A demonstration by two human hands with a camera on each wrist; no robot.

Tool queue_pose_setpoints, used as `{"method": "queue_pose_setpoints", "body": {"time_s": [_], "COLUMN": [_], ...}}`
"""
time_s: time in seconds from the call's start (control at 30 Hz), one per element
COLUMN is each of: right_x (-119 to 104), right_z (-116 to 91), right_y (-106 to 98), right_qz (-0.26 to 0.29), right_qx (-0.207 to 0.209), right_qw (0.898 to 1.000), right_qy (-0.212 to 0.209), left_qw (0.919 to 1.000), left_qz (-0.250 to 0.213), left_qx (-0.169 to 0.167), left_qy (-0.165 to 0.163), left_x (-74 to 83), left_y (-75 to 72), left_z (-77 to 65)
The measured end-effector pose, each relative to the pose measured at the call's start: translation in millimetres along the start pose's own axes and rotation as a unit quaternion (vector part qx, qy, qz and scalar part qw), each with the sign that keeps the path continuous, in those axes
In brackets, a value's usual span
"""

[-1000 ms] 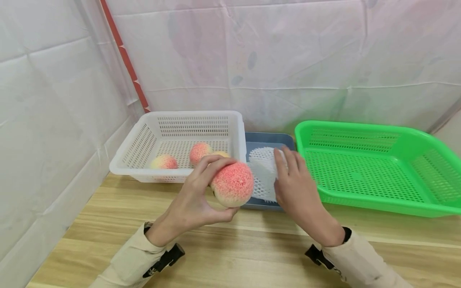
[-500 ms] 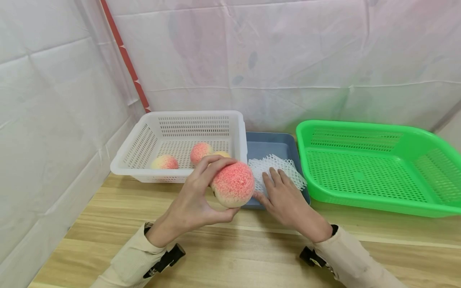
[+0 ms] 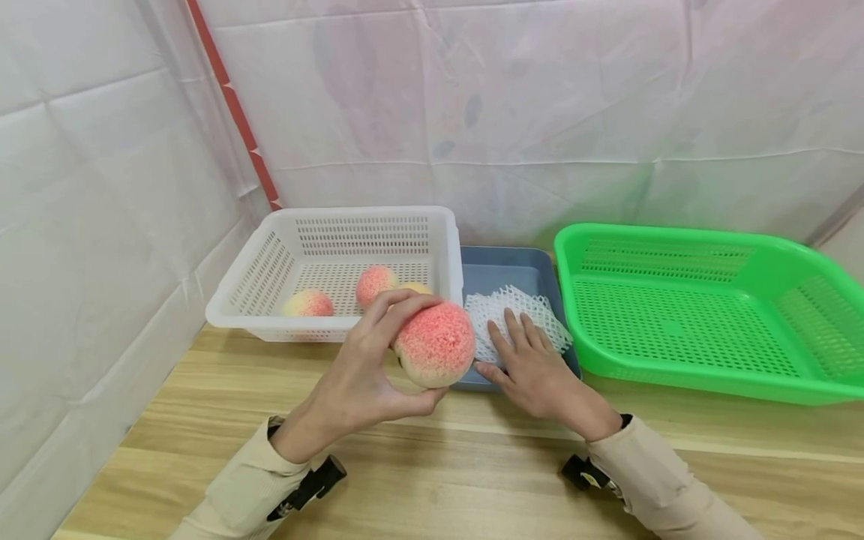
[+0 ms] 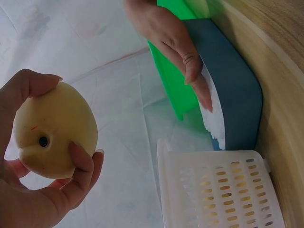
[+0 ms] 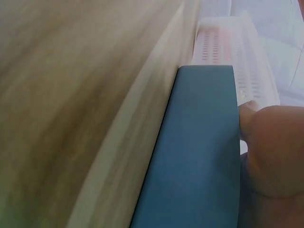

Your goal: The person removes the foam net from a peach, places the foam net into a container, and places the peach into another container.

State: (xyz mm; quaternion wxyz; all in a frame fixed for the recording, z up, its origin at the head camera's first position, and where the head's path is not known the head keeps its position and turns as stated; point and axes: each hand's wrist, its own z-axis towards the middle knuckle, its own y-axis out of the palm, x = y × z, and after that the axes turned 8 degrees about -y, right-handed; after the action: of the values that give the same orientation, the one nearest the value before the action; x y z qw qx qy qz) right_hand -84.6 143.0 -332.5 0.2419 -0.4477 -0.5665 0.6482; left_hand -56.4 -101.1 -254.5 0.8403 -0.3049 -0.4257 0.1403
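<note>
My left hand [image 3: 364, 375] grips a peach [image 3: 437, 343] above the table, fingers over its top and thumb beneath. The peach is pink and fuzzy on one side; the left wrist view shows its pale yellow side with a small dark stem hole [image 4: 43, 141]. With fingers spread nearly straight, my right hand [image 3: 533, 371] rests on white foam fruit netting [image 3: 520, 307] in the blue-grey tray [image 3: 506, 259]. In the right wrist view the tray's outer wall [image 5: 199, 142] fills the middle and hides the netting.
A white basket [image 3: 256, 322] at left holds a peach [image 3: 309, 303], another peach [image 3: 375, 285] and a yellow one [image 3: 415, 288] partly behind my fingers. A green basket [image 3: 675, 390] stands at right, against the tray. A white cloth wall [image 3: 540, 112] rises behind.
My right hand has come down and left from beside the raised netting to lie on it; the netting now lies flatter in the tray. My left hand keeps the peach in place.
</note>
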Motion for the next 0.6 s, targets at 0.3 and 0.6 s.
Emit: {"method": "queue_pose_setpoints", "body": {"time_s": [0.3, 0.6], "right_x": [2.7, -1.8], "right_z": [-0.5, 0.5], "right_y": [-4.4, -24.9], "right_qz": [0.008, 0.054], "right_qx": [-0.016, -0.002], "right_qw": [1.0, 0.999], "right_qy": [-0.01, -0.01], "left_qw": [1.0, 0.9999], "left_qz": [-0.002, 0.002], "left_qx": [-0.002, -0.007], "left_qy": [-0.003, -0.013], "left_x": [0.6, -1.7], "left_y": [-1.0, -0.6], "left_z": [0.8, 0.6]}}
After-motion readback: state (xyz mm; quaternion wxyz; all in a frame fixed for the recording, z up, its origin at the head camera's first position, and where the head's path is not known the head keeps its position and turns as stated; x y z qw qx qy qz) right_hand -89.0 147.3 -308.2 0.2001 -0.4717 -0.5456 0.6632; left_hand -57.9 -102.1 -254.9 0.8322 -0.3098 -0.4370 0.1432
